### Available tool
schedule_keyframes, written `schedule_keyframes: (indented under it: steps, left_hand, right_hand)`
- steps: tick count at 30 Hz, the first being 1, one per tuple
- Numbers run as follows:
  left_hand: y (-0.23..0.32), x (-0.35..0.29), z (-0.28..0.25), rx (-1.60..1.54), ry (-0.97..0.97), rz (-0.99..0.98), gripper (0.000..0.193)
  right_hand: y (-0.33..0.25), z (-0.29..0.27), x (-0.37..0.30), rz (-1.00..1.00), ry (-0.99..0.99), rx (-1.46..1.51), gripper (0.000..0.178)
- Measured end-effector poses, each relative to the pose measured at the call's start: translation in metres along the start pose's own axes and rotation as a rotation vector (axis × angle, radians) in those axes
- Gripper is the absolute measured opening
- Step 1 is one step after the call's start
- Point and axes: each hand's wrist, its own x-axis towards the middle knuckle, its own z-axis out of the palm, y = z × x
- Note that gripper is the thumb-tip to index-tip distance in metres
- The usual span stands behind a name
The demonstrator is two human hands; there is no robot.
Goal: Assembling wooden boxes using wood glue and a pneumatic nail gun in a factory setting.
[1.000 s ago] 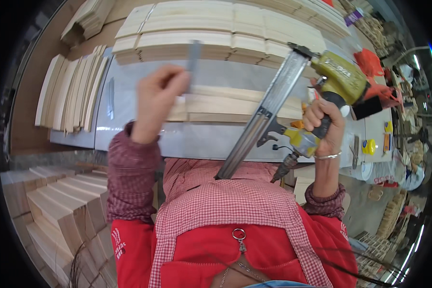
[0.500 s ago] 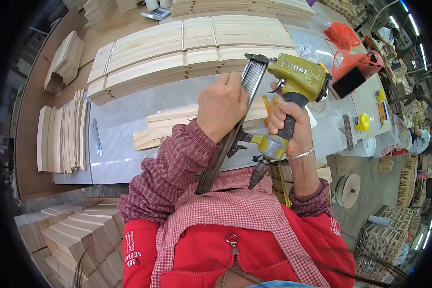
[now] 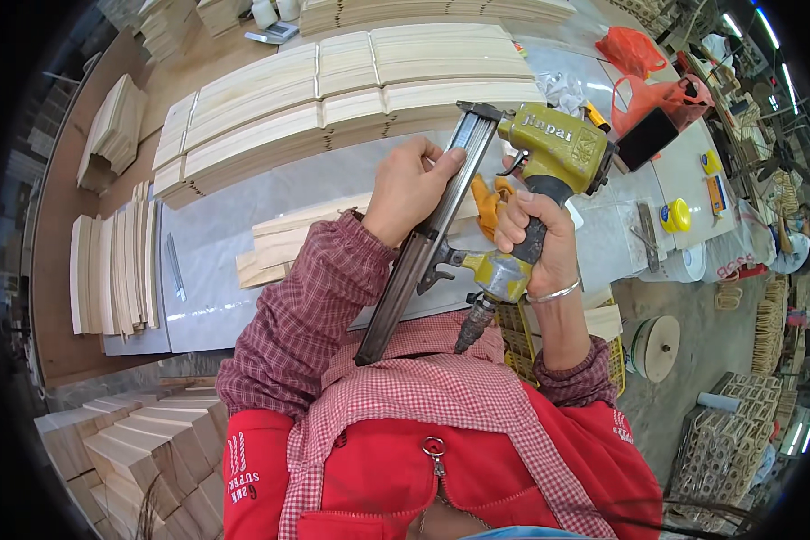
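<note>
Apparently loading: left hand [image 3: 414, 184], thumb on pneumatic nailer [image 3: 558, 144] magazine [image 3: 432, 220], pinch unclear; right hand [image 3: 560, 252], fingers wrapping handle [image 3: 538, 241], should hold steady.

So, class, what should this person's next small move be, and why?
Perhaps the left hand should ease the bluish strip up along the magazine of the nail gun: the strip shows near the magazine's upper end, the thumb rests just below it, and the right hand grips the handle.

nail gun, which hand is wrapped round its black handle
The right hand, with the bracelet at its wrist, grips the handle; the left hand is at the long metal magazine.
</note>
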Motion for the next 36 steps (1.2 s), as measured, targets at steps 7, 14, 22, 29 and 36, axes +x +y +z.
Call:
schedule_keyframes:
  steps: [7, 14, 22, 29, 36]
  left_hand:
    - [0.007, -0.003, -0.008, 0.031, -0.017, 0.063, 0.036]
    - [-0.011, -0.099, -0.078, -0.137, -0.125, 0.328, 0.038]
    - [-0.032, -0.144, -0.051, -0.271, 0.432, 0.403, 0.025]
    - [-0.001, -0.068, -0.031, -0.304, 0.561, 0.806, 0.017]
    - [0.004, -0.056, -0.043, -0.196, 0.627, 0.851, 0.016]
  right_hand:
    - [0.000, -0.002, 0.003, 0.016, -0.089, 0.143, 0.023]
    - [-0.012, -0.028, 0.012, -0.008, -0.144, 0.310, 0.036]
    - [0.001, -0.007, 0.016, 0.111, -0.241, 0.386, 0.019]
    - [0.000, 0.008, 0.011, 0.274, -0.311, 0.360, 0.028]
    - [-0.001, 0.036, 0.014, 0.314, -0.271, 0.358, 0.009]
